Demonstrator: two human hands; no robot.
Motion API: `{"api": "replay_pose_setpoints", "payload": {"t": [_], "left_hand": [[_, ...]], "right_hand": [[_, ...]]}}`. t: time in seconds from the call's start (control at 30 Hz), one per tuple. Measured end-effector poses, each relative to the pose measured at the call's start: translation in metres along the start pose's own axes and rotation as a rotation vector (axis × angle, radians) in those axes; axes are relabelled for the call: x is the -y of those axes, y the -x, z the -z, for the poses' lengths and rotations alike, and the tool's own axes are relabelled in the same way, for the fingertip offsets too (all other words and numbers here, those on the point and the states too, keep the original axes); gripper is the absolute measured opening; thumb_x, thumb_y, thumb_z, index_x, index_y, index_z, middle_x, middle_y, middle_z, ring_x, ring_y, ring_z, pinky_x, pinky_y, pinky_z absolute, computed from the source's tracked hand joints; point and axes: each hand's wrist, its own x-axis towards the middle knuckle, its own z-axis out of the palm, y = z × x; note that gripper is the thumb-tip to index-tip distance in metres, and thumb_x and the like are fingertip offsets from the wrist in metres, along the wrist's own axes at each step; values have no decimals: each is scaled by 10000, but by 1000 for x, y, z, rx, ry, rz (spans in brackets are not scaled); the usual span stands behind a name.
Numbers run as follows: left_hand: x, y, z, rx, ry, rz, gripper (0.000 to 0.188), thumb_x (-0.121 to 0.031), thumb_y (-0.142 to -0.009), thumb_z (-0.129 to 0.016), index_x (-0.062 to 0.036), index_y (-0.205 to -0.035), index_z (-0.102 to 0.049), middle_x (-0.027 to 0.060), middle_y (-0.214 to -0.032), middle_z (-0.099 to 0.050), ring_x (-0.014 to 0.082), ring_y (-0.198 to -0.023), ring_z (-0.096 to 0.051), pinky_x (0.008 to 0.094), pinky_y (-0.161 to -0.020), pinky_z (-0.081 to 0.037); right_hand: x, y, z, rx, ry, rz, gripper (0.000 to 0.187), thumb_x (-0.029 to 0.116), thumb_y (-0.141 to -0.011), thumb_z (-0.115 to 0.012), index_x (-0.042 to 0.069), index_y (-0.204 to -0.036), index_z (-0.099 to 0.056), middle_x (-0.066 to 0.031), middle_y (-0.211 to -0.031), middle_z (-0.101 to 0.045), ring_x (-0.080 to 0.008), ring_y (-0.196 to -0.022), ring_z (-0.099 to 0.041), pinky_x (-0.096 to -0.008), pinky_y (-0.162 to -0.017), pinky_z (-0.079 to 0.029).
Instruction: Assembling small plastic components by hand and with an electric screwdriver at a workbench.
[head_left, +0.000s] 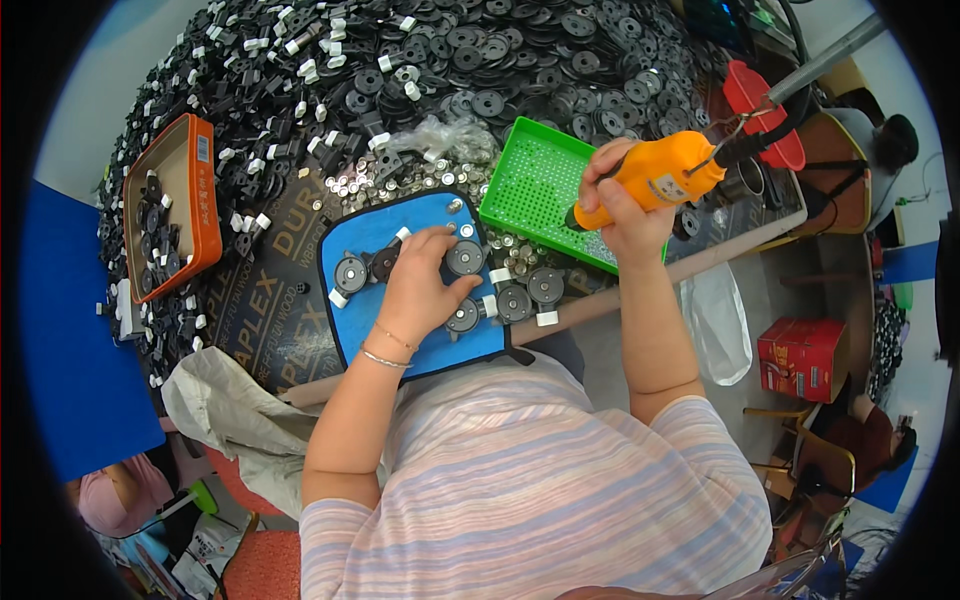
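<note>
My right hand (638,218) is wrapped round an orange electric screwdriver (660,172), raised above the right side of a green perforated basket (530,160). On a blue mat with black edging (375,335), my left hand (420,278) bends over a black caster wheel (464,258), which sits between its thumb and fingers. Other black casters with white tabs lie close by: one left of the hand (351,274), one below the thumb (462,314), and a pair at the mat's right edge (530,295). Small silver caps (455,206) rest on the mat's upper right.
A heap of black discs and brackets (480,70) covers the table's far side. Left stands an orange tray (207,215) with black parts. Silver caps (375,185) and a clear plastic bag (440,138) lie beyond the mat. A red basin (752,100) is at far right.
</note>
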Motion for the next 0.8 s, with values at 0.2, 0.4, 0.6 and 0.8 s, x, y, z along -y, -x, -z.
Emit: {"api": "replay_pose_setpoints", "payload": {"t": [0.2,0.4,0.6,0.8], "left_hand": [[-3,3,-1,-4,18,19,489,-160,-659,-794,39,-1062,-602,175,-1182,-567,357,-1093,-517,398,-939,-436],[-16,12,20,-155,-173,-102,569,-188,-676,-782,6,-1156,-548,202,-1221,-513,383,-1131,-476,421,-962,-414],[24,21,60,-243,-422,-18,541,-176,-587,-818,-58,-1073,-613,121,-1139,-572,305,-1080,-503,457,-984,-335],[30,23,51,-120,-440,-31,518,-223,-589,-818,-88,-1055,-636,57,-1023,-606,245,-1079,-508,523,-1027,-253]], "right_hand": [[-2,-2,-1,-22,-9,-64,180,6,-778,-621,-18,-929,-526,-122,-853,-533,-160,-618,-540,-262,-570,-459],[16,-6,-4,-8,-56,38,225,98,-793,-620,-12,-958,-513,-142,-876,-514,-177,-630,-522,-284,-591,-451],[21,-11,-38,128,-105,62,266,192,-812,-625,10,-948,-485,-127,-887,-500,-170,-620,-524,-289,-594,-447],[3,-9,-86,202,-193,13,296,204,-814,-653,0,-951,-487,-130,-893,-506,-173,-636,-545,-280,-584,-464]]}}
